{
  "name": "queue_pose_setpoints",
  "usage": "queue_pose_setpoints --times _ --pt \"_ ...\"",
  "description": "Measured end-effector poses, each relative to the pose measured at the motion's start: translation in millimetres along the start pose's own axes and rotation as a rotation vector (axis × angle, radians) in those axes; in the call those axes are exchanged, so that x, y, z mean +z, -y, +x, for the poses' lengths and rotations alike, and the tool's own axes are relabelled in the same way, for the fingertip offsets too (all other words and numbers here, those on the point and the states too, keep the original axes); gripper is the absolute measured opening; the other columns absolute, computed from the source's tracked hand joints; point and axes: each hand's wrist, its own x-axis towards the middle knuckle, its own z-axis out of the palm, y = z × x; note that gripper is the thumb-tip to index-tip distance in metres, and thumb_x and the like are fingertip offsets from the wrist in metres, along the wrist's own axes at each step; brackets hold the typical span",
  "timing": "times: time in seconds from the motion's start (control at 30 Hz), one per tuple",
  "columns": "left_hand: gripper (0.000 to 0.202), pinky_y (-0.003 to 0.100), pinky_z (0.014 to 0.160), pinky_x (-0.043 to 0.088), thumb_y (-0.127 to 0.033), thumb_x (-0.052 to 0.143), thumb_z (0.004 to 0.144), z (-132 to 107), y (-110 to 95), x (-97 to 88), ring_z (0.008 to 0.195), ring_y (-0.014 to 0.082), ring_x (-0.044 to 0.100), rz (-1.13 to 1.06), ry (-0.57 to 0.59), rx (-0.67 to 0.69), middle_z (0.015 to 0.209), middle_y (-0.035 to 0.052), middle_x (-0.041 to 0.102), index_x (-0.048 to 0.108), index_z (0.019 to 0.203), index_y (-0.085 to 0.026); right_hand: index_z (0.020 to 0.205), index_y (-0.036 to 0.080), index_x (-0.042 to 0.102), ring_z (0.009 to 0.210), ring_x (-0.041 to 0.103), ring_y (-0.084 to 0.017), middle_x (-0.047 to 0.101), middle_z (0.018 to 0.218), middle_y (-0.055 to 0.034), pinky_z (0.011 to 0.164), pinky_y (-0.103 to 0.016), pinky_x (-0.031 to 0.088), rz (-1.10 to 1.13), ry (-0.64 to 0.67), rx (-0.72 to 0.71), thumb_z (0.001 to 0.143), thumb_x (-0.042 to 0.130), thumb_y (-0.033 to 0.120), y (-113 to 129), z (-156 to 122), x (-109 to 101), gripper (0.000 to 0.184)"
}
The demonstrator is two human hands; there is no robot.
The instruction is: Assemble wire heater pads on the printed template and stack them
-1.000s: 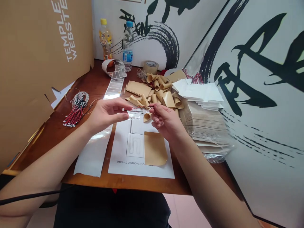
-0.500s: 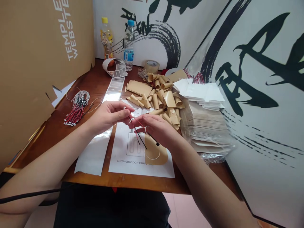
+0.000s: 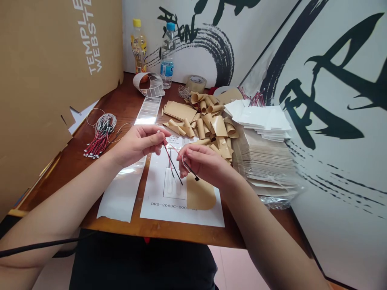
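My left hand [image 3: 137, 143] pinches the white connector end of a thin red-and-black wire [image 3: 172, 161] above the table. My right hand [image 3: 202, 163] is closed on the same wire lower down, with its black end sticking out past the fingers. Both hands hover over a white printed sheet [image 3: 163, 205] marked DRS-206DC. A flat brown paper piece [image 3: 201, 195] lies on that sheet just below my right hand.
A pile of curled brown paper backings [image 3: 208, 123] lies behind the hands. A tall stack of white sheets [image 3: 266, 149] stands at the right. A bundle of red-and-white wires [image 3: 98, 139] lies at the left. A label strip [image 3: 148, 110], tape roll [image 3: 196, 83] and two bottles [image 3: 167, 54] stand at the back.
The wire, held level between both hands a second ago, now hangs down in a loop. My right hand has slid lower along it toward the printed sheet.
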Motion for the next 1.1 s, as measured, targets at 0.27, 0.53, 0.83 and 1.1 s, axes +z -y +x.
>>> queue_pose_setpoints --times 0.27,0.53,0.83,1.1 --pt "0.032 0.018 0.057 0.050 -0.047 0.096 0.069 1.2 1.6 -2.9 0.057 0.0049 0.058 0.020 -0.003 0.024 0.074 -0.0005 0.072 0.084 0.087 -0.023 0.089 0.018 0.076 0.060 0.063 -0.011 0.063 0.067 0.0008 0.059 -0.025 0.057 0.075 0.085 0.080 0.086 0.077 0.057 1.6 -1.2 3.0 0.039" --pt "0.035 0.018 0.056 0.046 -0.049 0.094 0.071 0.7 2.4 -1.7 0.057 0.0046 0.056 0.093 -0.030 0.033 0.076 0.0008 0.073 0.082 0.085 -0.020 0.082 0.019 0.072 0.053 0.056 -0.007 0.063 0.066 0.0029 0.050 -0.019 0.051 0.061 -0.062 0.068 0.080 0.086 0.046 -0.1 -0.9 4.3 0.031" --pt "0.040 0.016 0.056 0.049 -0.052 0.095 0.068 0.8 1.4 1.0 0.055 0.0039 0.058 0.026 0.003 0.040 0.072 -0.0004 0.072 0.077 0.076 -0.017 0.092 0.019 0.071 0.056 0.064 -0.009 0.067 0.073 0.0024 0.054 -0.021 0.056 0.094 -0.038 0.100 0.081 0.086 0.047 -3.4 1.0 10.1 0.033" --pt "0.034 0.015 0.057 0.048 -0.049 0.094 0.072 1.2 2.8 -2.5 0.056 0.0038 0.058 0.011 0.026 0.054 0.072 0.0000 0.072 0.078 0.075 -0.018 0.090 0.018 0.072 0.063 0.067 -0.011 0.068 0.078 0.0001 0.059 -0.023 0.056 0.064 -0.051 0.078 0.083 0.083 0.049 -6.3 2.4 8.8 0.033"
